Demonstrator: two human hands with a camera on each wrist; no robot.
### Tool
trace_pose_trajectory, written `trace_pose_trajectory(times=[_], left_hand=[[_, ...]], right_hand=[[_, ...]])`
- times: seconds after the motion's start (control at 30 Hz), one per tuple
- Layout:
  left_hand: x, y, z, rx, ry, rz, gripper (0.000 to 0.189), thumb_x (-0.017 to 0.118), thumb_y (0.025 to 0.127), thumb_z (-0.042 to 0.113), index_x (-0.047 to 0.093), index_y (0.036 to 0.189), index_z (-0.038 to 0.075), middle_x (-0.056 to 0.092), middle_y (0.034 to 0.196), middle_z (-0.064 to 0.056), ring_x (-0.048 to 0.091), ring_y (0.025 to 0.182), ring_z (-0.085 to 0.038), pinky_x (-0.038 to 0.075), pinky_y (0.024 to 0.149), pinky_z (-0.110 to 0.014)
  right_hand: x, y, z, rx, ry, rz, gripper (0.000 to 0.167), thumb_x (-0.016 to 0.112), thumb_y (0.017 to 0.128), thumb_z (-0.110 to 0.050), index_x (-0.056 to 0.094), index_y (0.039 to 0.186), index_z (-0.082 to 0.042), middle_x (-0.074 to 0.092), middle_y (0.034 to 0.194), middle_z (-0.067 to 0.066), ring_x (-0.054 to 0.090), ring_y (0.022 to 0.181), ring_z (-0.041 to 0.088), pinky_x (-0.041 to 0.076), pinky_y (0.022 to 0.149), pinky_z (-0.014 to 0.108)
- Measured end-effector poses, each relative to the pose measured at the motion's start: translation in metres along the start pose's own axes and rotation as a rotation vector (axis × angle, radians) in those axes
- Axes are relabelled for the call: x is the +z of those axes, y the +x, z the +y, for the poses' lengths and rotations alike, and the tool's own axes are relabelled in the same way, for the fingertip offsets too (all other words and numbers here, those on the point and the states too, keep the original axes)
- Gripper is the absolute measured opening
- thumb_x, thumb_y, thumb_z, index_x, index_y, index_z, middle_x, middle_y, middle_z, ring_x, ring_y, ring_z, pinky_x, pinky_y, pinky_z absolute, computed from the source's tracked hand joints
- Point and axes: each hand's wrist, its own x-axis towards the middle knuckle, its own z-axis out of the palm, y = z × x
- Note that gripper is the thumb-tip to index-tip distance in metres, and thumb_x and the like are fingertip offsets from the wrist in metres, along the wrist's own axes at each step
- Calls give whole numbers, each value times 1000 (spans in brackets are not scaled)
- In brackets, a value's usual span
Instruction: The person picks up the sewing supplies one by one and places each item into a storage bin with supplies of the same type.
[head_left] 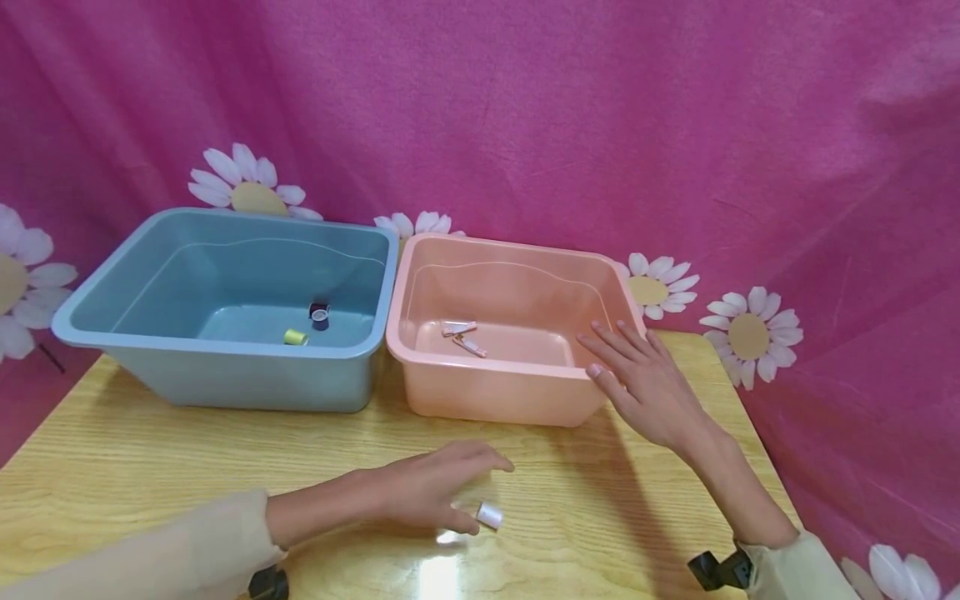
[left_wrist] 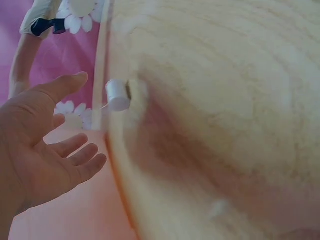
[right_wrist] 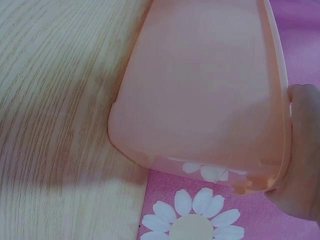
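Observation:
A white thread spool (head_left: 490, 515) lies on its side on the wooden table, with a loose thread end visible in the left wrist view. Around it, thumb and fingers spread apart, is my left hand (head_left: 438, 487); the palm holds nothing. My right hand (head_left: 648, 387) rests with extended fingers over the near right corner of the pink tub (head_left: 495, 396). Inside that tub lie two small pale pink and metal pieces (head_left: 467, 340) that look like nail clippers. The blue tub (head_left: 262, 375) contains a yellow thread spool (head_left: 296, 337) and dark spools (head_left: 319, 313).
Both tubs stand side by side at the back of the wooden table (head_left: 225, 450). Behind them hangs a magenta curtain (head_left: 510, 125) with white daisies. The right table edge runs close by my right forearm.

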Motion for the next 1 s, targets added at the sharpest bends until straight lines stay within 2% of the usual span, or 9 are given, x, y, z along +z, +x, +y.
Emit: trace_pose_trajectory(times=[0.27,0.53,0.67,0.87,1.0], left_hand=[[15,4,-6,1,-17,-60,65,78,89,21,46,145,14,50,140,1,44,130,-13,39,106,-30],[22,9,-10,-5,-37,-128,61,73,92,22,46,146,18,48,141,3,43,130,-14,43,101,-31],[25,12,-12,10,-8,-102,53,71,92,20,50,142,18,52,134,3,46,122,-11,44,93,-26],[28,17,-14,53,115,-30,32,73,89,17,64,119,14,60,113,5,51,103,-8,43,86,-18],[28,17,-16,75,123,-19,19,72,91,16,67,110,15,61,106,7,51,96,-6,42,82,-17]], right_hand=[[0,-1,0,-1,5,6,48,46,106,-36,50,148,-15,42,154,11,27,144,41,14,113,65],[0,0,1,-16,-5,11,47,45,106,-35,50,148,-14,42,153,12,27,144,41,16,112,65],[0,0,1,-19,-7,13,47,46,106,-35,50,148,-15,41,154,11,28,144,41,17,111,66],[0,0,0,-20,-3,15,47,46,106,-36,50,148,-15,42,154,10,28,144,41,17,111,66],[0,0,0,-22,-1,18,47,46,106,-35,51,147,-14,42,154,11,28,144,41,17,111,66]])
